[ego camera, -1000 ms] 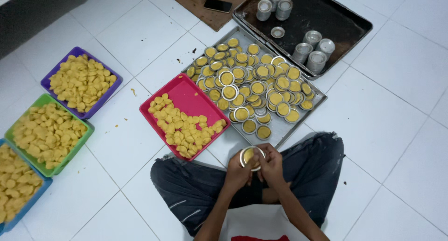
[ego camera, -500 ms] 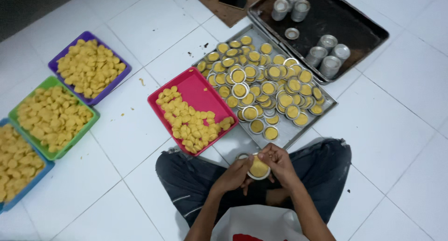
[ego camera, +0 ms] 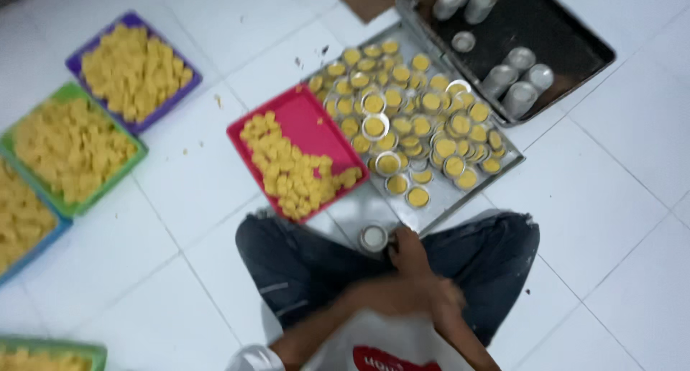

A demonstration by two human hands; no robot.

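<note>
Plainly, the small round tin sits just below the grey tray, pinched by the left hand, whose fingers could tip it, while the right hand is blurred, its grip untellable.

Pink tray, yellow pieces, purple tray, white tiled floor

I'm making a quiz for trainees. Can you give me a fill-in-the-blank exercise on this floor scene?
1. The loose yellow pieces nearest the person's knees lie in a ____ tray.
2. The filled small moulds sit on a ____ metal tray.
3. The stacked empty metal cups stand in the ____ baking tray.
4. The right hand touches a small round ____.

Missing: red; silver; dark; tin
</note>
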